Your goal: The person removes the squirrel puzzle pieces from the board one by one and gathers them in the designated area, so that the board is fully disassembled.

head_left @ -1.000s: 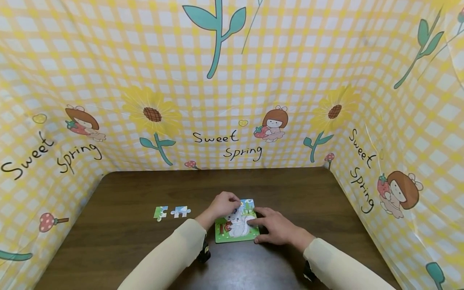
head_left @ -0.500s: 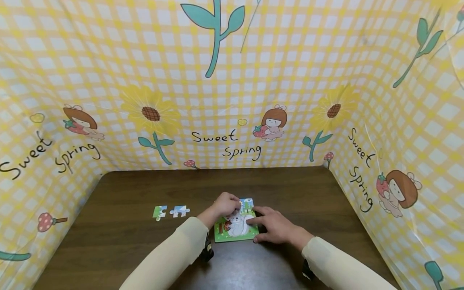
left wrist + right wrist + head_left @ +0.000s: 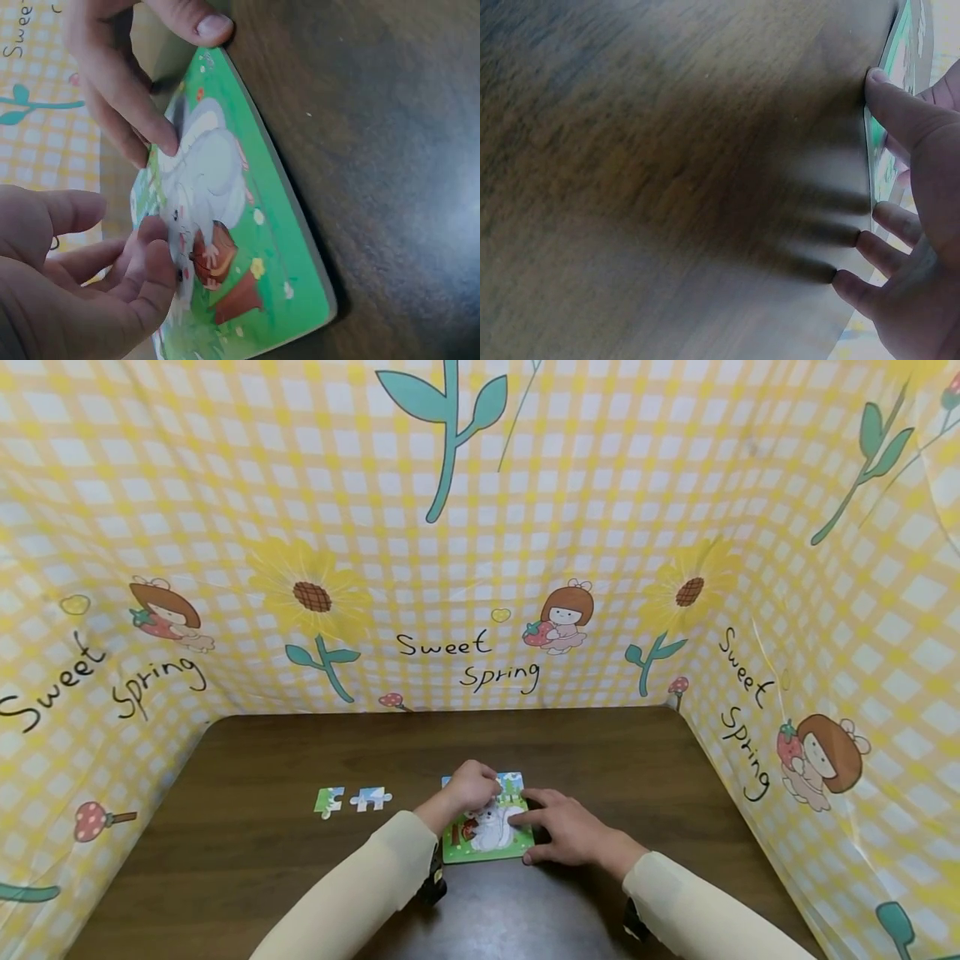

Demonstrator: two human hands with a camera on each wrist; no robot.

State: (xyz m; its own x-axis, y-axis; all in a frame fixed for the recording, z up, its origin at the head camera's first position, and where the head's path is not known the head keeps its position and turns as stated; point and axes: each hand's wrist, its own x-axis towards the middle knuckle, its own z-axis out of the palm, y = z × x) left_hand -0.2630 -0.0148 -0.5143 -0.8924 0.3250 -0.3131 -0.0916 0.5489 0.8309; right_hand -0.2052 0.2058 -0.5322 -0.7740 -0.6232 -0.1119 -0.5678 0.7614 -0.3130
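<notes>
Puzzle board [image 3: 483, 853], two pieces [image 3: 372, 794] outside

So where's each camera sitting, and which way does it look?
Head: on the person's head, looking forward and down at the table, puzzle and cloth; left hand, right hand and sleeves show.
Left wrist: on that wrist, looking across the puzzle; both hands show.
Right wrist: on that wrist, looking over the table, with the puzzle's edge at the picture's right; the right hand shows big.
Head and left wrist share the puzzle's top and both hands.
</notes>
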